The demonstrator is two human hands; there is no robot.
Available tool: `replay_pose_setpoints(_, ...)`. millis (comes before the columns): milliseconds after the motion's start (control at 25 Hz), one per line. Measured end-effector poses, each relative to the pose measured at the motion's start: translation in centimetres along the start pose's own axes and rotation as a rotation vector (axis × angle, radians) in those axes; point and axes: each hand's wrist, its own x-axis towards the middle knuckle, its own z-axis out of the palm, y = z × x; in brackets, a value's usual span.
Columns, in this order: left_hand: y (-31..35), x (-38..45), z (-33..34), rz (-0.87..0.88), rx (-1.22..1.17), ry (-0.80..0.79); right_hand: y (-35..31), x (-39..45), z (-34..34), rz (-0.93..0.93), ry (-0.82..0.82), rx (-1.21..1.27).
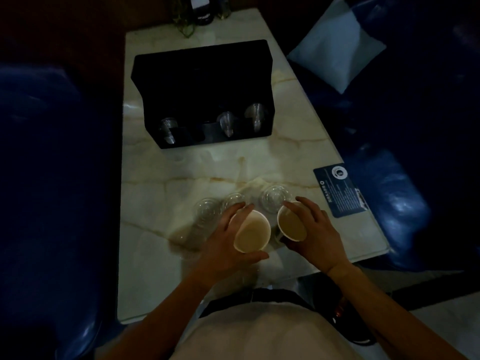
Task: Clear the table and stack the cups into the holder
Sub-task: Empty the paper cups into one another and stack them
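Grasping one paper cup each: left hand (228,235) is holding left cup (251,233), right hand (309,227) is holding right cup (291,224). Both are sitting near-centre on table (161,268), mouths upward, axes tilting inward. Holder (205,81) is standing far.

We can read no text in this dim view from above the marble table (161,193). A blue card (340,192) at the table's right edge carries a white circular emblem and rows of small white print, all too blurred for us to make out. The label on a dark bottle (204,11) at the far end is likewise illegible.
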Motion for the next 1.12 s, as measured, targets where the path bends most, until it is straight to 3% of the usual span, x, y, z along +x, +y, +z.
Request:
replay_pose_setpoints(200,-0.1,-0.9,0.6,-0.107,-0.221,0.041,-4.1,1.6,-4.7,-0.155,0.227,0.072)
replay_pose_setpoints(360,-0.1,-0.8,0.8,-0.121,-0.263,0.067,-8.3,1.8,-8.8,-0.294,0.310,0.093)
replay_pose_setpoints(600,-0.7,-0.1,1.4,-0.132,-0.300,0.086,-10.8,0.7,-9.2,-0.434,0.158,0.040)
replay_pose_setpoints(840,-0.1,-0.1,1.5,-0.089,-0.396,0.113,-9.7,1.0,-3.9,-0.354,-0.039,0.016)
replay_pose_setpoints(1120,-0.2,-1.0,2.0,-0.158,-0.417,0.159,-8.3,1.2,0.2,-0.393,-0.061,-0.083)
